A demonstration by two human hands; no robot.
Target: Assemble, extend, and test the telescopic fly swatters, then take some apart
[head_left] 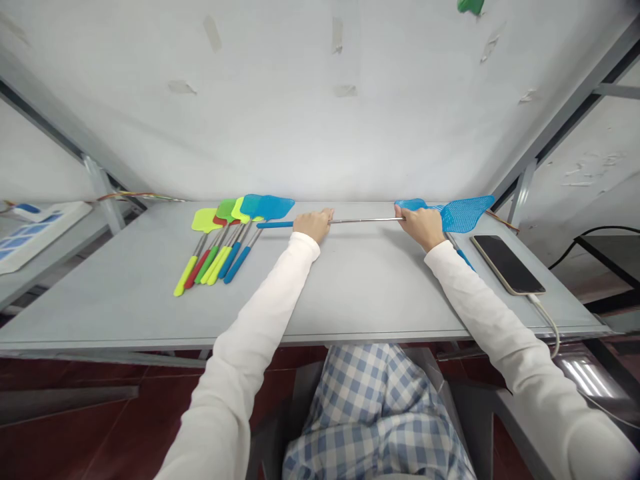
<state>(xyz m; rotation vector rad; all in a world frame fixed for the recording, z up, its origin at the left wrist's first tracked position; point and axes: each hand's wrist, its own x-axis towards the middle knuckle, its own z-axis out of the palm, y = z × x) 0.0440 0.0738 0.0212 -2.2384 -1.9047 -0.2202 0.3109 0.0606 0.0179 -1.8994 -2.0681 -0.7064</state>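
Note:
A blue fly swatter with a telescopic metal rod (367, 220) is stretched level between my hands above the table. My left hand (313, 225) is wrapped round it where the blue handle meets the rod; the handle's end sticks out to the left. At the head end, my right hand (421, 225) grips the rod, and the blue mesh head (467, 213) shows just beyond it. Another blue fly swatter (410, 203) lies beneath my right hand, partly hidden. On the left lies a row of several fly swatters in yellow, red, green and blue (237, 263).
The grey table (350, 307) meets a white wall (300, 120) at the back. A phone (507, 265) with a white cable (547, 313) lies at the right. Metal frame posts (103, 193) rise at both sides. A white and blue tray-like thing (40, 233) sits far left.

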